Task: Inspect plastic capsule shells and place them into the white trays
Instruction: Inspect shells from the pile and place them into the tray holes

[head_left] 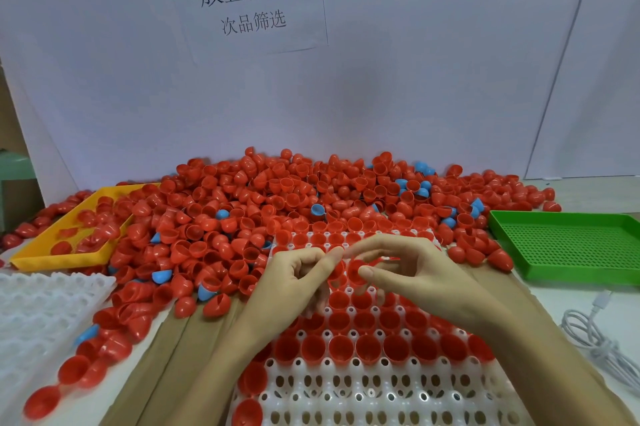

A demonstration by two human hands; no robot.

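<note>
A big heap of red capsule shells [263, 204], with a few blue shells [317, 210] mixed in, covers the back of the table. In front of me lies a white tray [367, 394] whose far rows hold red shells open side up; its near rows are bare. Both hands hover over the tray's middle. My right hand [415, 273] pinches a red shell [356, 271] between thumb and fingers. My left hand [298, 273] has its fingers curled beside that shell, its thumb tip by the rim; whether it grips anything is unclear.
A yellow tray [45, 252] with several red shells sits at the left rear. A green perforated tray [568, 245] stands at the right. Another white tray [38, 315] lies at the left front. A white cable [595, 339] coils at the right. A paper sign hangs on the wall.
</note>
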